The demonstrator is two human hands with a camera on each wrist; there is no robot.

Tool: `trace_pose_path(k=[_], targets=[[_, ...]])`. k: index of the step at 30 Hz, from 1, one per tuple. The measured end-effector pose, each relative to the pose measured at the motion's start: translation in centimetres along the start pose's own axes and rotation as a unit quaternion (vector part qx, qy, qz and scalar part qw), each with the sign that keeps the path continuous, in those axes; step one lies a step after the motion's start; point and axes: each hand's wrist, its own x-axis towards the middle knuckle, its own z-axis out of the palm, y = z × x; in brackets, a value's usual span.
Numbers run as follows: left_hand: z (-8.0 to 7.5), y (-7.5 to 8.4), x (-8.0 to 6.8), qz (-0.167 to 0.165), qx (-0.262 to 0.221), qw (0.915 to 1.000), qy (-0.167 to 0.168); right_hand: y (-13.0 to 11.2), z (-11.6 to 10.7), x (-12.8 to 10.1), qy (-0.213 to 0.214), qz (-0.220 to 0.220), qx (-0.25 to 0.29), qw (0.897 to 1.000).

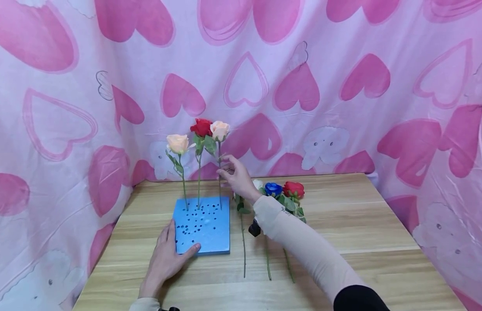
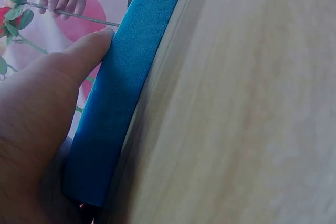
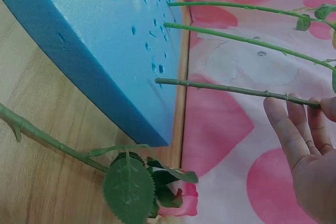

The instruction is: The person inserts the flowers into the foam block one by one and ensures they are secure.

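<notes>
The fingers and thumb of the right hand (image 1: 238, 179) are bent toward each other with a narrow gap, pinching the stem of a pale peach rose (image 1: 220, 130). Farther along that forearm, the cream right sleeve (image 1: 307, 242) carries a small dark marking near its cuff, too small to read.

The held rose has its layered bloom just above those fingers, green sepals beneath it, and a thin, jointed green stem running nearly upright down to the blue foam block (image 1: 209, 241) below them. The stem's lower end meets the block's top; how deep it sits cannot be told.

Left of the pinching fingers stand a red rose (image 1: 201, 127), its bloom beside the held one, and a second peach rose (image 1: 178, 144), slightly tilted, with leaves partway down.

The left hand (image 1: 165, 258) has its fingers fairly straight along the block's left side, the thumb spread away from them with its tip on the near edge. Between these fingers and the upright stems, the top is peppered with small holes.

Right of the right fingers, partly under the forearm, a white rose (image 1: 258, 184), a blue rose (image 1: 273, 189) and another red rose (image 1: 294, 189) lie on the wood-grain table (image 1: 342, 224).
</notes>
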Motion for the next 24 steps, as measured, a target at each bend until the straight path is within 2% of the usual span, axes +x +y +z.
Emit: trace_pose_path(k=[14, 24], targets=[[0.2, -0.1, 0.0, 0.003, 0.0, 1.0, 0.004, 1.0, 1.1, 0.2, 0.007, 0.003, 0.013, 1.0], [0.1, -0.2, 0.1, 0.005, 0.0, 1.0, 0.004, 1.5, 1.4, -0.1, -0.006, 0.011, -0.008, 1.0]])
